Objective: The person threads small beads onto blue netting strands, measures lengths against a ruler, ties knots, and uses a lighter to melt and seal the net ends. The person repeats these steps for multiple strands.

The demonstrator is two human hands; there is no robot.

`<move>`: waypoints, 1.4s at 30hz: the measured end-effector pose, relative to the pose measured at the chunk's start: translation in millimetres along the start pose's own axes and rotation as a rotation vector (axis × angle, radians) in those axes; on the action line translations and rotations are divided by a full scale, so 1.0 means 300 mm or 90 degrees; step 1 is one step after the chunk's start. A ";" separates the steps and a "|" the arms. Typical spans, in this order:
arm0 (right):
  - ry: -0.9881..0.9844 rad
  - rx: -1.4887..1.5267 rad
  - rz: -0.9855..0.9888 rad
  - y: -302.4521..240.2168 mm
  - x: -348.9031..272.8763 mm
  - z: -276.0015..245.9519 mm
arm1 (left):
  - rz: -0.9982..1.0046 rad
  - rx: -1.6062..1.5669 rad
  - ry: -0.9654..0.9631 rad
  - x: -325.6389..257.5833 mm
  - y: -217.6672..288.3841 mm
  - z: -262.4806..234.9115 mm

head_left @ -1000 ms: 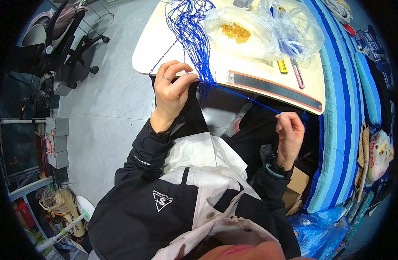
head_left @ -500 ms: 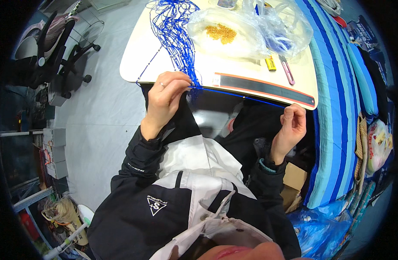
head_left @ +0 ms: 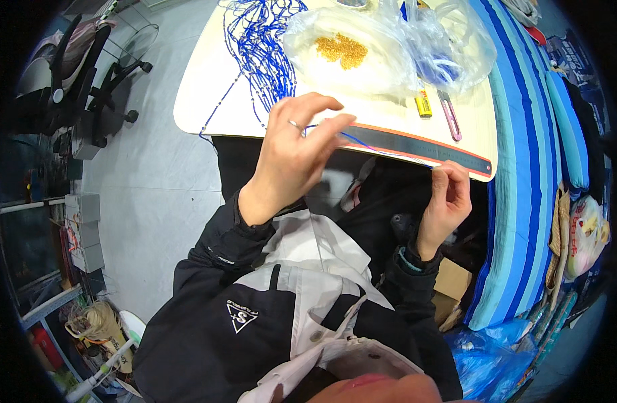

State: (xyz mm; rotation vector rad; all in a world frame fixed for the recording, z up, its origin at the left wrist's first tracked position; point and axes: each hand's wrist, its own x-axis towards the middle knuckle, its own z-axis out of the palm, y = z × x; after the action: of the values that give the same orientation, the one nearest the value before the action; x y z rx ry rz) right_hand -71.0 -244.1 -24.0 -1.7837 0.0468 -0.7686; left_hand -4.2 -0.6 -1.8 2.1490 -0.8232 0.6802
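Note:
A thin blue cord (head_left: 372, 146) runs slackly from my left hand to my right, along the near edge of the table. Over the left end of the ruler (head_left: 409, 144), my left hand (head_left: 292, 151) has its thumb and forefinger spread apart; the cord passes close by those fingers. Pinched closed, my right hand (head_left: 448, 195) grips the cord's other end just off the table edge near the ruler's right part. A large bundle of blue cords with small beads (head_left: 258, 50) lies beyond my left hand, a few strands trailing toward the edge.
On the white table (head_left: 201, 87) rests a clear plastic bag (head_left: 308, 67) with small golden beads (head_left: 342, 50). Another clear bag (head_left: 456, 40) holds something blue. A yellow item (head_left: 423, 106) and a pink utility knife (head_left: 450, 117) lie behind the ruler. A blue-striped bed (head_left: 517, 201) borders the right.
My left hand has moved right and up over the ruler, its pinch now spread open. The cord, taut before, sags a little. My right hand stays nearly in place, still pinching.

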 end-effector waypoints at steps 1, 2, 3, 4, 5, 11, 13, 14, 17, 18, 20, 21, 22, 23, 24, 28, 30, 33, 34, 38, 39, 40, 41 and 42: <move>0.014 0.020 0.037 -0.005 0.002 -0.004 | -0.026 -0.001 0.019 0.008 -0.010 0.004; 0.034 0.035 0.030 -0.006 0.008 -0.005 | -0.033 0.004 0.015 0.008 -0.016 0.000; 0.043 0.053 0.053 -0.013 0.009 -0.014 | -0.041 0.008 0.011 0.006 -0.022 -0.008; 0.034 0.049 0.062 -0.017 0.009 -0.013 | -0.033 0.016 0.012 0.006 -0.024 -0.011; 0.029 0.059 0.051 -0.022 0.011 -0.012 | -0.052 -0.036 -0.008 0.006 -0.015 -0.008; -0.124 0.013 0.004 -0.092 -0.038 0.038 | -0.047 -0.431 -0.104 -0.003 0.168 0.104; -0.118 0.060 0.016 -0.106 -0.054 0.055 | -0.207 -0.561 -0.179 -0.019 0.197 0.113; -0.114 0.080 0.009 -0.108 -0.060 0.061 | -0.135 -0.488 -0.091 -0.018 0.199 0.125; -0.101 0.167 0.050 -0.106 -0.074 0.074 | -0.094 -0.450 -0.033 -0.040 0.181 0.114; -0.101 0.215 0.047 -0.104 -0.078 0.077 | -0.128 -0.469 -0.021 -0.046 0.178 0.114; -0.059 0.325 0.124 -0.101 -0.086 0.088 | -0.218 -0.528 -0.005 -0.062 0.178 0.106; -0.037 0.379 0.167 -0.100 -0.088 0.094 | -0.262 -0.556 -0.003 -0.069 0.179 0.101; -0.043 0.375 0.196 -0.104 -0.094 0.097 | -0.309 -0.594 -0.007 -0.078 0.182 0.093; -0.075 0.364 0.204 -0.108 -0.098 0.098 | -0.313 -0.605 0.000 -0.082 0.187 0.090; -0.113 0.353 0.210 -0.116 -0.106 0.098 | -0.317 -0.616 0.007 -0.086 0.191 0.088; -0.157 0.412 0.185 -0.125 -0.123 0.121 | -0.248 -0.576 0.011 -0.086 0.193 0.085; -0.155 0.468 0.185 -0.125 -0.126 0.131 | -0.239 -0.565 0.003 -0.086 0.195 0.081; -0.132 0.557 0.235 -0.125 -0.133 0.139 | -0.236 -0.562 0.009 -0.083 0.196 0.078; -0.124 0.572 0.258 -0.126 -0.135 0.137 | -0.242 -0.561 0.009 -0.082 0.197 0.076; -0.136 0.547 0.292 -0.118 -0.128 0.118 | -0.127 -0.418 0.015 -0.072 0.173 0.060; -0.145 0.531 0.298 -0.117 -0.126 0.110 | -0.095 -0.399 0.010 -0.069 0.166 0.054; -0.158 0.530 0.325 -0.115 -0.122 0.102 | -0.057 -0.382 0.006 -0.065 0.158 0.047; -0.186 0.500 0.349 -0.112 -0.115 0.092 | -0.029 -0.341 0.000 -0.062 0.150 0.040; -0.216 0.491 0.373 -0.111 -0.107 0.082 | 0.006 -0.303 -0.005 -0.059 0.141 0.031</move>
State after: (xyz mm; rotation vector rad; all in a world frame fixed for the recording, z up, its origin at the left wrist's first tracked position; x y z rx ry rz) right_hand -94.6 -198.6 -14.1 -1.0472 0.0364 -0.0225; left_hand -44.6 -24.4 -0.8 1.7200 -0.8963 0.4260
